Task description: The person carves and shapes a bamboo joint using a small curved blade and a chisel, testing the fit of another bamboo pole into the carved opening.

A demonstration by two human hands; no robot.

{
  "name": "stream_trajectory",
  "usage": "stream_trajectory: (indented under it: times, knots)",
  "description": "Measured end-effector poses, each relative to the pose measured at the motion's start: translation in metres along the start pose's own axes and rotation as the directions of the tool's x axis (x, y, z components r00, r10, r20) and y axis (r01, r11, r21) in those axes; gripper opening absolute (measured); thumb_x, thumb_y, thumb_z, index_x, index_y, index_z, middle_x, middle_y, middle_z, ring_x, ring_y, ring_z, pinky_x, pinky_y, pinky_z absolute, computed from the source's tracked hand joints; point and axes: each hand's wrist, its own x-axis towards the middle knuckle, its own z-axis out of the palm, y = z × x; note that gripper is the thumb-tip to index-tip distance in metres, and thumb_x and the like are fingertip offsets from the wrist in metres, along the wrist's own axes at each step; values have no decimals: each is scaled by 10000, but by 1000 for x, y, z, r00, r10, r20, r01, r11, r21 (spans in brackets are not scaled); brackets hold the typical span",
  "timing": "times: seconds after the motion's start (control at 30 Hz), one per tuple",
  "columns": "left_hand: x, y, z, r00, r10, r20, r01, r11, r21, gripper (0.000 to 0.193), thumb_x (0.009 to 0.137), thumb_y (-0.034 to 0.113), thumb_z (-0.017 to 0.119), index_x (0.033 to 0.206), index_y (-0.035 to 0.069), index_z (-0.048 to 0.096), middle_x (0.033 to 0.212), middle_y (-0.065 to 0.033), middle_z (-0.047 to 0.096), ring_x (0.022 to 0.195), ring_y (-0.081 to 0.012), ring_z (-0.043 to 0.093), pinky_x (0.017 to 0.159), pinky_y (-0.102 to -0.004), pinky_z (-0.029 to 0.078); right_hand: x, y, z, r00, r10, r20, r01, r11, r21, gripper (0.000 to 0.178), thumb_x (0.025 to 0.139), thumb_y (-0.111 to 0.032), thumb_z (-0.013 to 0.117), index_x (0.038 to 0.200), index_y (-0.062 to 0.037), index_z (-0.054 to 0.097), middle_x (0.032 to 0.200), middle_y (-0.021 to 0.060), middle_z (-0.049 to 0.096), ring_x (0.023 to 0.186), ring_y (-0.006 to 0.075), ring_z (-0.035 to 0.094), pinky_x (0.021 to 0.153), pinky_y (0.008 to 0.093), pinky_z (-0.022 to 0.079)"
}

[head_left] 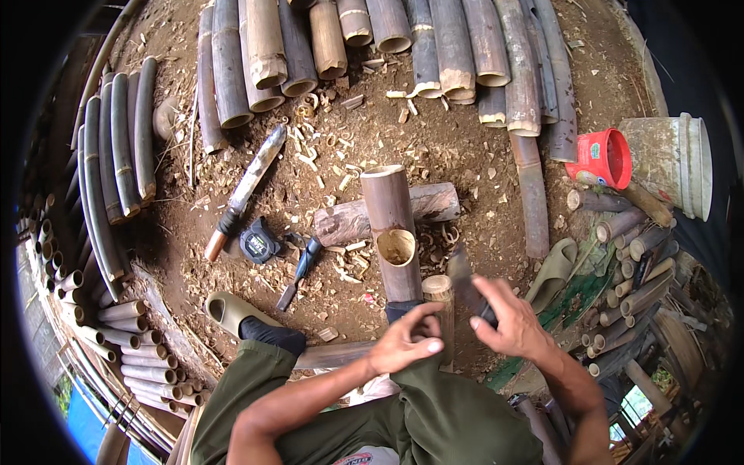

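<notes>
the tube point(387, 203) lies just ahead of the left hand point(408, 341), its long axis running away from the person, its far part crossing a log point(341, 225). the left hand is the nearer, half open with loosely curled fingers, nothing seen in it. the right hand point(505, 322), to its right, grips a knife point(463, 280) whose blurred blade points ahead, beside the tube's right flank; whether the two touch i cannot tell. the tube is brown-grey bamboo, with a pale oval hole point(396, 247) cut in the part toward the hands.
</notes>
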Motion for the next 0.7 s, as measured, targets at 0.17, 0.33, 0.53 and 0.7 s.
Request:
stream_trajectory:
  times: [0.17, 0.33, 0.53, 0.7]
  knots:
    - [48, -29, 24, 992, -28, -124, -39, 863, -504, 737, 985, 597, 443, 1492, 77, 322, 1335, -65, 508, 1120, -170, 517, 962, -365, 422, 51, -34, -6, 952, -75, 298, 220, 843, -491, 475, 846, -203, 638, 1252, 1, 504, 801, 164, 661, 690, 310, 698, 538, 406, 556]
    - [77, -13, 22, 944, -93, -318, -179, 665, -725, 528, 1051, 413, 412, 1441, 58, 440, 1069, 1, 578, 878, -118, 535, 768, -275, 433, 91, -42, -1, 872, 54, 486, 311, 706, -636, 376, 849, -135, 572, 1159, 76, 539, 742, 123, 690, 681, 256, 709, 557, 365, 556]
    - [65, 6, 22, 878, -209, -432, -105, 794, -599, 477, 1044, 339, 463, 1370, -5, 515, 729, 3, 532, 603, -96, 477, 562, -261, 428, 105, -40, -10, 791, 77, 607, 157, 933, -323, 359, 824, -130, 622, 1101, 78, 524, 693, 166, 664, 655, 346, 684, 567, 443, 538]
    - [52, 19, 10, 799, -240, -551, 57, 943, -328, 450, 1035, 335, 466, 1215, -37, 644, 639, -17, 547, 521, -96, 477, 503, -258, 416, 89, -33, 16, 851, 76, 519, 46, 975, -219, 361, 816, -145, 646, 1082, 36, 481, 682, 201, 645, 644, 405, 657, 565, 490, 528]
